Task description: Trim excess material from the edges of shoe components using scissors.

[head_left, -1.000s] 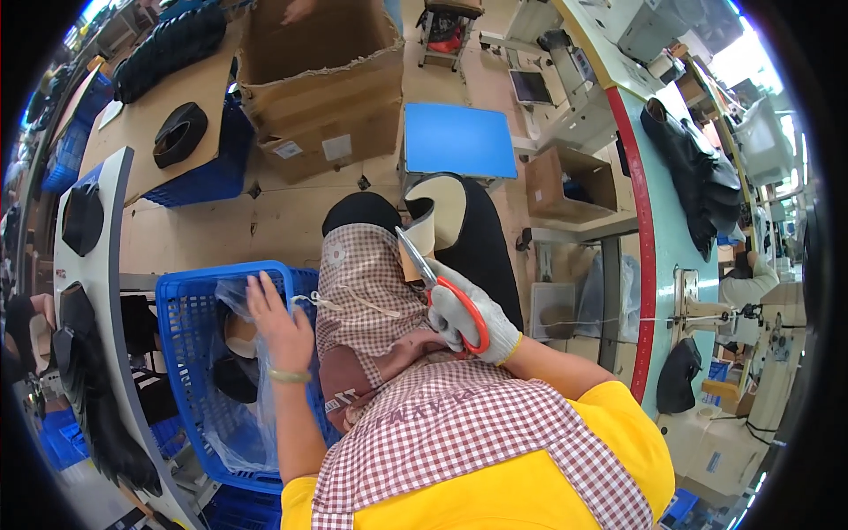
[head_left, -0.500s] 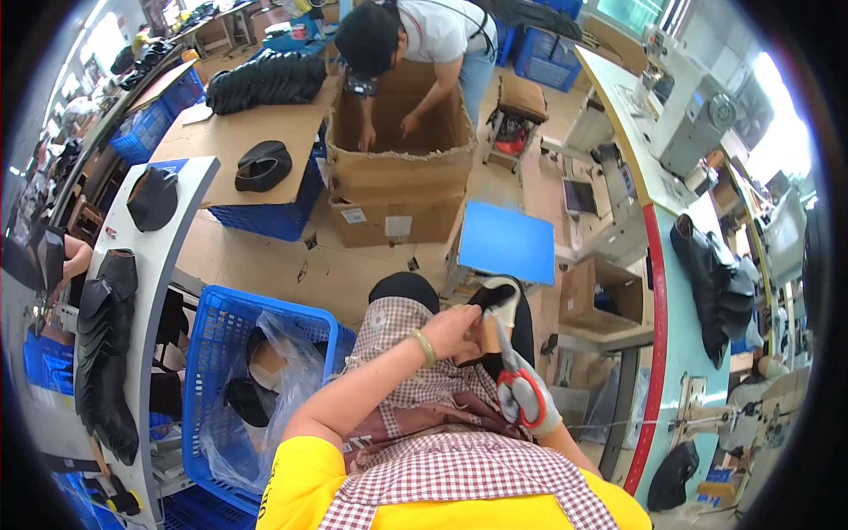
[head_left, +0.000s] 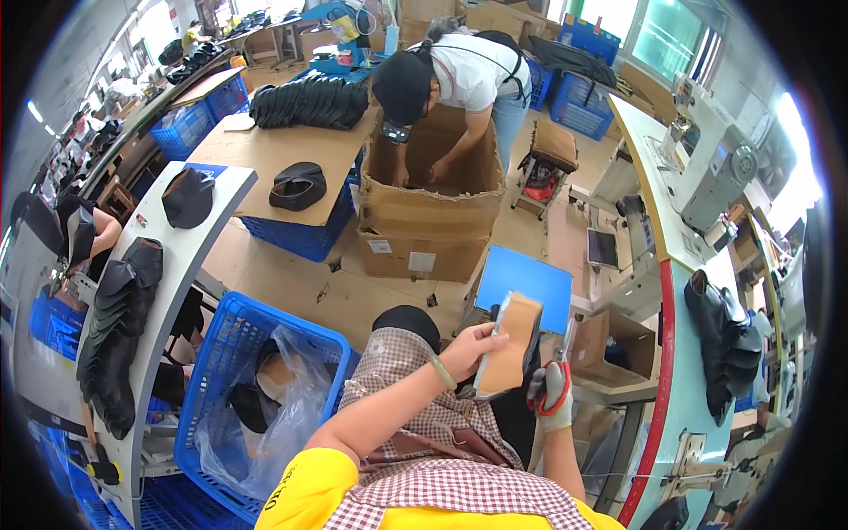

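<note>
The bare left hand [head_left: 471,352] grips a curved, tan-faced, black-edged piece [head_left: 512,343].

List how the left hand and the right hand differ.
The left hand is bare, while the right hand wears a pale glove.
The left hand grips a tan and black piece; the right hand holds scissors with red handles.
The left wrist bears a bangle; none shows at the right wrist.
Both hands are holding something.
</note>
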The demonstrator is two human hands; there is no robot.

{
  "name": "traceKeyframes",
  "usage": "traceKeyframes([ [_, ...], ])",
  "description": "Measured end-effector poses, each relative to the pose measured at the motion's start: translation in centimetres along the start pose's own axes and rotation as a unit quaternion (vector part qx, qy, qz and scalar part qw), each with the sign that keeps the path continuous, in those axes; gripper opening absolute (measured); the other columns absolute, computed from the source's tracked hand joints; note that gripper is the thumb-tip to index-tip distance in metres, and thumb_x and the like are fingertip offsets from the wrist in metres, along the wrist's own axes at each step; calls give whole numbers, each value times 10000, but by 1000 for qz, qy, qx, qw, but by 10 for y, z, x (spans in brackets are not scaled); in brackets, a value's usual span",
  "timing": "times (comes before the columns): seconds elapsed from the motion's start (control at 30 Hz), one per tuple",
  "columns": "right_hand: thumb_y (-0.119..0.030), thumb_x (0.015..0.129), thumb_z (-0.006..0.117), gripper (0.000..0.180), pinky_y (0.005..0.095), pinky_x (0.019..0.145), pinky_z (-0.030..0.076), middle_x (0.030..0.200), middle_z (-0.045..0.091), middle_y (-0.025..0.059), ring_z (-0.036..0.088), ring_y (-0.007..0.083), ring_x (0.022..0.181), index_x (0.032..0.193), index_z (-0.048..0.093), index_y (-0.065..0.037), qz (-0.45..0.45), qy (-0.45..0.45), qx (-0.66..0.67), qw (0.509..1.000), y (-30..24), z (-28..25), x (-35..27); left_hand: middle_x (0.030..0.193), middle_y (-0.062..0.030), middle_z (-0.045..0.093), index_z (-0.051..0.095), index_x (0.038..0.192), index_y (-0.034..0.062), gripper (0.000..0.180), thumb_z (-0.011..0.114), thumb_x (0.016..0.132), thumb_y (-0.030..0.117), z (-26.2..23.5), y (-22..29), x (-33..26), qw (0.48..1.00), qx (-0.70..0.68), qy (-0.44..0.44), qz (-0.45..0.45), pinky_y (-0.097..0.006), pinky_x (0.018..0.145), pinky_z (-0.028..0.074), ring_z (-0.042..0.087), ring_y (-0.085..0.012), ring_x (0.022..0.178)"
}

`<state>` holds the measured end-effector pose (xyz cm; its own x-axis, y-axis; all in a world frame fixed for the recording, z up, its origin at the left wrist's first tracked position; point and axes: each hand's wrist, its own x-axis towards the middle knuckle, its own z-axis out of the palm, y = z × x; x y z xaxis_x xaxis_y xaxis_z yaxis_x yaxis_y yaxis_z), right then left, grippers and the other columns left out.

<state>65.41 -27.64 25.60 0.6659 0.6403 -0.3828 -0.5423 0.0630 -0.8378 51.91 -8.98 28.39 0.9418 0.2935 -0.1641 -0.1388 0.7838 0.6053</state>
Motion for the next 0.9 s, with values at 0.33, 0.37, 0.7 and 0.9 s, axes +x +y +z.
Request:
traceKeyframes([
  [0.33, -321, 977, 454, 517, 364, 933, 489, 1302, 511, 126, 558, 247, 1131, 1391, 351, -29, 34, -291, 144, 945, 21, 103, -12, 1207, -90, 579, 422, 1309, -2, 654, 747, 785, 216, 47, 46, -65, 991, -75, -105, 31, -323, 925, 488, 581, -176, 1089],
  [0.37, -320, 977, 456, 520, 365, 937, 485, 1301, 510, 123, 556, 246, 1133, 1394, 346, -31, -5, -310, 139, 940, 26, 114, -16, 1207, -90, 579, 422, 1309, -2, 654, 747, 785, 216, 48, 50, -70, 991, -77, -102, 31, -323, 925, 488, 581, -176, 1089],
  [0.7, -288, 926, 536, 505, 366, 1013, 419, 1314, 508, 122, 504, 227, 1203, 1339, 424, -20, 173, -374, 120, 903, 40, 114, 16, 1023, -24, 659, 623, 1109, -9, 320, 703, 825, 113, 8, 93, -138, 939, 279, -125, 158, -254, 808, 485, 593, -92, 929],
  [0.9, -7, 687, 607, 712, 336, 849, 513, 1152, 563, 117, 599, 211, 1010, 1355, 362, 26, -112, -135, -101, 979, -42, 166, 26, 998, -57, 679, 618, 1115, -19, 265, 591, 852, -7, -85, 89, -133, 890, 290, 278, 217, -272, 777, 498, 627, -121, 891],
])
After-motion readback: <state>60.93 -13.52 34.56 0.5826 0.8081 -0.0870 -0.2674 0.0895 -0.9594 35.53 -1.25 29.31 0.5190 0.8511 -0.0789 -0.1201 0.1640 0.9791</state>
